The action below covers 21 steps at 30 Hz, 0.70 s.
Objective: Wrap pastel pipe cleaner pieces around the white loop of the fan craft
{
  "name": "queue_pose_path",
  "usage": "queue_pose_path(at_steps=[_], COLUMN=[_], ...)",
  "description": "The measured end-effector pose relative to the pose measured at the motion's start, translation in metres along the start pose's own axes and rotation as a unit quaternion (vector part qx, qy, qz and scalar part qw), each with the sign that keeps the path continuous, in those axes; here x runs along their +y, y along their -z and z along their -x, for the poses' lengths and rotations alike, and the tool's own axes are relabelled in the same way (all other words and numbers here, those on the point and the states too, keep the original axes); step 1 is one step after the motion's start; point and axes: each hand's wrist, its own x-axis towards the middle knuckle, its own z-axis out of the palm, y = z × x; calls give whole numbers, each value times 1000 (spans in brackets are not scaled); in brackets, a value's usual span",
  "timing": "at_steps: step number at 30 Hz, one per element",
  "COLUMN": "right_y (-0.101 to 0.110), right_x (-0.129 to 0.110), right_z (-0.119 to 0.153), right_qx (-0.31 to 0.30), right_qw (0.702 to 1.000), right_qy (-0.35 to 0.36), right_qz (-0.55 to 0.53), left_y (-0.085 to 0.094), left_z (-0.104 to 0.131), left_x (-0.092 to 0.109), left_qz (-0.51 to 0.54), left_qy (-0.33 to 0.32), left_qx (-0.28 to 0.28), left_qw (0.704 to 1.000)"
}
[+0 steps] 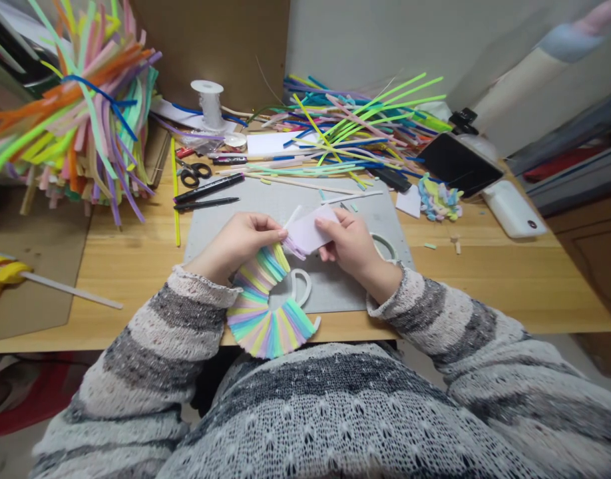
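A curved band of pastel pipe cleaners [273, 330], striped yellow, blue, pink and purple, hangs in a C shape over the table's front edge. My left hand [250, 241] pinches its upper end, with a white strip sticking up by the fingertips. My right hand [351, 243] holds a pale lilac card [308, 229] between thumb and fingers. The card's left end meets light purple pieces beside my left fingertips. A white loop [302, 286] lies beside the band over the grey mat [340, 286].
Loose pipe cleaners [355, 126] are heaped at the back, and a big bundle [96, 113] stands at left. Scissors [193, 174], pens [208, 189] and a white spool [209, 106] lie behind the mat. A phone [460, 163] is at right, a yellow glue gun [3, 269] at left.
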Motion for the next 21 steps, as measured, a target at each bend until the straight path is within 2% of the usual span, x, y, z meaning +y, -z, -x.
queue_pose_path(at_steps=[3,6,8,10,12,14,16,18,21], right_y=[12,29,35,33,23,10,-3,-11,-16], right_x=[5,14,17,14,6,-1,-5,-5,-2], right_z=[-12,-25,-27,-22,-13,-3,4,8,8], right_qx=[113,165,196,218,185,84,12,-13,-20], right_qw=[993,981,959,926,912,933,955,970,980], right_qy=[25,26,57,122,177,168,138,117,86], right_qz=[9,95,195,283,322,307,261,213,177], left_y=[1,2,1,-1,-3,-6,-9,-11,-13], left_z=[-2,-4,-4,-4,-3,-2,-2,-2,-3], left_x=[-2,-2,-2,-1,1,1,1,0,-1], left_qz=[21,48,74,91,99,108,115,112,101], left_qy=[2,-25,-54,-80,-94,-102,-112,-125,-139], left_qx=[46,85,100,114,129,138,136,139,162], left_qw=[999,995,991,986,982,979,978,976,972])
